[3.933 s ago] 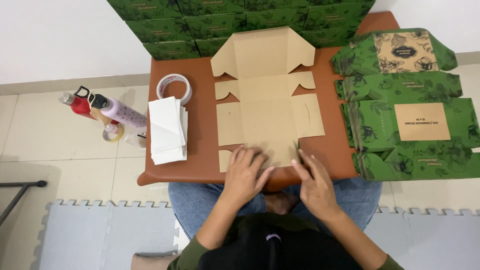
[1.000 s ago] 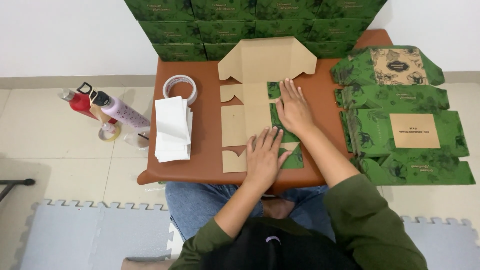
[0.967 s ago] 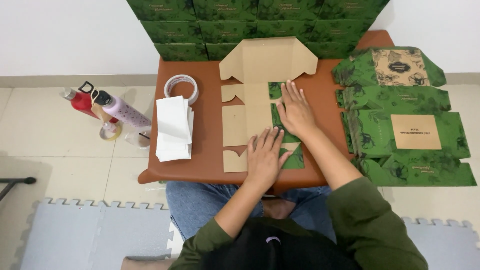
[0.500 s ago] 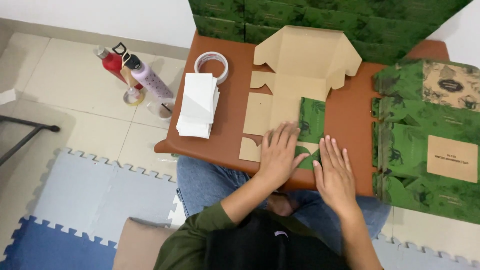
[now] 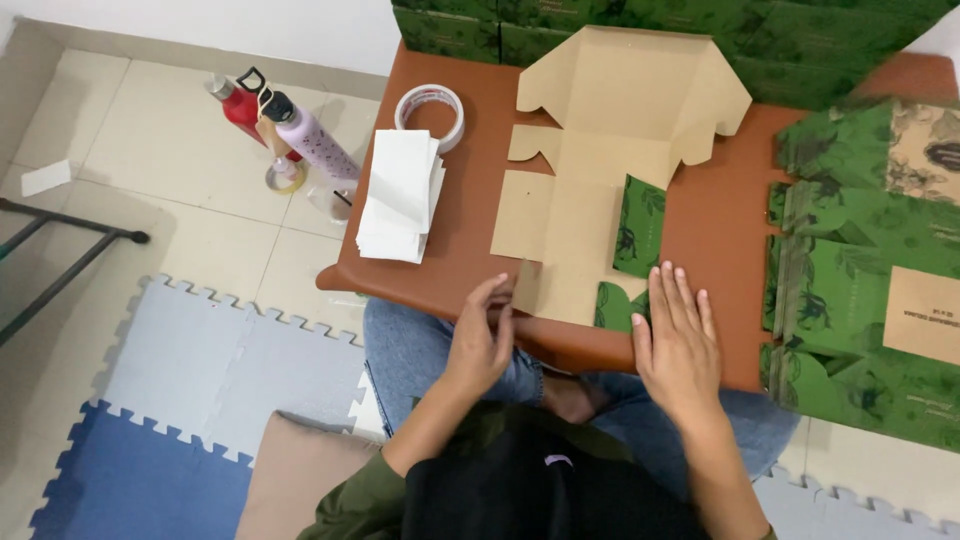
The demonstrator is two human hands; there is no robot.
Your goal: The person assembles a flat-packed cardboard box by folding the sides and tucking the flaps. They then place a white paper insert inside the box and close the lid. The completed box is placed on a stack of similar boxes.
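Cardboard box blank [image 5: 590, 190] lay flat on the brown bench [image 5: 470, 240], plain kraft side up, with its right-hand panels folded over so the green leaf print showed. It sat at the middle of the bench, its near edge close to the front rim, its far flaps reaching toward the row of green boxes [image 5: 640, 25] along the back.

My left hand [image 5: 480, 335] was at the blank's near left corner. Grip there: fingers pinched on the small corner flap, lifting it upright off the bench. Thumb side hidden behind the flap, so how deep the pinch went I could not tell.

My right hand [image 5: 678, 335] lay flat and open, palm down, fingers together and pointing away from me. Nothing gripped. Fingertips just beside the folded green panel, heel of the hand over the bench's front edge.

Left of the blank: stack of white sheets [image 5: 400, 195], slightly fanned, near the bench's left edge. Roll of tape [image 5: 430, 115] lay flat just beyond the stack, touching or nearly touching its far end.

Right of the blank: pile of flat green printed blanks [image 5: 850, 290], overlapping, some showing kraft label patches, running off the bench's right side.

On the tile floor left of the bench: red bottle [image 5: 235, 100] and lilac bottle [image 5: 315, 145], standing close together. Foam puzzle mats [image 5: 190, 390], grey and blue, under my seat. My knees in jeans sat under the bench's front edge
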